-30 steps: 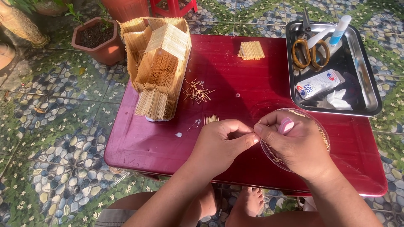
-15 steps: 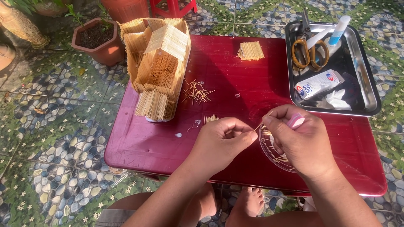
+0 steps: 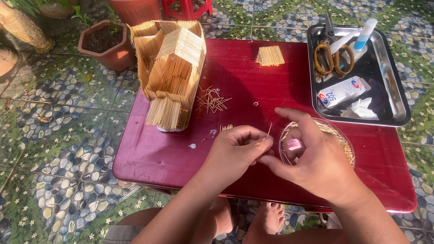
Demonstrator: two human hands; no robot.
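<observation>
My left hand (image 3: 235, 151) pinches a thin toothpick (image 3: 268, 130) between thumb and forefinger, its tip sticking up. My right hand (image 3: 312, 158) hovers beside it with fingers spread, its thumb close to the left fingertips, over a clear round dish (image 3: 343, 140) holding several toothpicks. A small house built of toothpicks (image 3: 171, 72) stands at the far left of the dark red table (image 3: 172, 153). Loose toothpicks (image 3: 211, 99) lie scattered in front of it. A flat glued panel of toothpicks (image 3: 270, 56) rests at the table's far side.
A steel tray (image 3: 398, 108) at the right holds yellow-handled scissors (image 3: 333, 54), a glue tube (image 3: 364, 32), a small white box (image 3: 342, 91) and crumpled tissue. A clay pot (image 3: 105, 44) sits on the pebble-patterned floor at left. My bare feet (image 3: 271, 217) show under the table.
My right hand has opened and lifted away from the pinch; the left hand now holds the toothpick alone, a little farther right over the dish's edge.
</observation>
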